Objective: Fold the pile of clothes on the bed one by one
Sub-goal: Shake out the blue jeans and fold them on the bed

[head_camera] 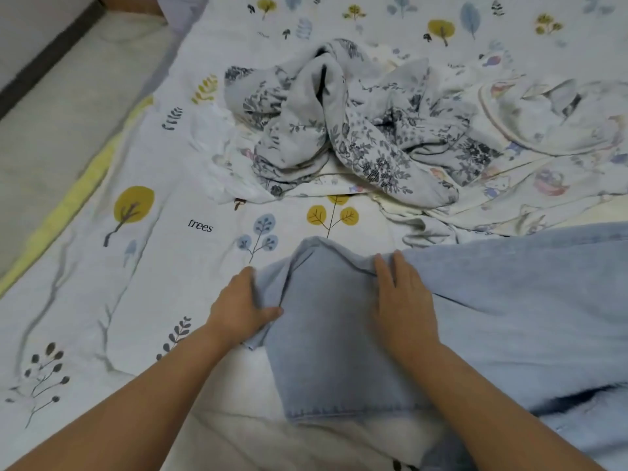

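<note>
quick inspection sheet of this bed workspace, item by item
surface: bed sheet with tree print, wrinkled
job's things: light blue jeans spread at the near side; grey floral garment crumpled beyond; cartoon-print cloth heaped at the right
clutter: nothing seen
grippers: left hand grips the jeans' edge; right hand lies on a fold, fingertips curled over it
cables: nothing seen
surroundings: pale floor at the left of the bed
</note>
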A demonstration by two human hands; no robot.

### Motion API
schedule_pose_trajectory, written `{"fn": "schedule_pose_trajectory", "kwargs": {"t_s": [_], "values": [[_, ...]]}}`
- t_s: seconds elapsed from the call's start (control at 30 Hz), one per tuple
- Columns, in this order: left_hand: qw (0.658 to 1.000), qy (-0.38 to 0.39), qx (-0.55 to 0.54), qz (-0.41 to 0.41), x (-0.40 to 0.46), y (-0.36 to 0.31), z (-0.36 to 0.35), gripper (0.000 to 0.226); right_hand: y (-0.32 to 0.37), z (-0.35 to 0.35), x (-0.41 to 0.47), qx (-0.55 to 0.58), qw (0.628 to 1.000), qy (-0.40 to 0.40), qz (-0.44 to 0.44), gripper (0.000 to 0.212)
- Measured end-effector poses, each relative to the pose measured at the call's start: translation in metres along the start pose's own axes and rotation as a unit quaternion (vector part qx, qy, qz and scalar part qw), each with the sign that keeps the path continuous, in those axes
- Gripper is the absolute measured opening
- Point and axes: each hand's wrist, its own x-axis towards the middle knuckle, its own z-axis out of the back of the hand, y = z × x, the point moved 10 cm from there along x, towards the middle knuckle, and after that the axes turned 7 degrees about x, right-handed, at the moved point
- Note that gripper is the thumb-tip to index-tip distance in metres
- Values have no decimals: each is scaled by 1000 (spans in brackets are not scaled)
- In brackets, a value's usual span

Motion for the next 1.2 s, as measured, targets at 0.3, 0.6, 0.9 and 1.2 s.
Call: {"fn": "schedule_pose_trajectory", "kwargs": {"t_s": [0.3, 0.6, 0.9, 1.2], "values": [[935, 28, 327, -135, -26, -8, -21, 84, 11, -2, 61, -50, 993, 92, 47, 16], [929, -5, -367, -45, 24, 17, 102, 21, -32, 96, 102, 192, 977, -87, 18, 20], [928, 55, -351, 112, 50, 24, 17, 56, 30, 29, 59, 4, 994, -46, 99, 66], [946, -135, -259, 139, 36, 47, 30, 23, 79, -55, -41, -16, 979, 64, 191, 64]]}}
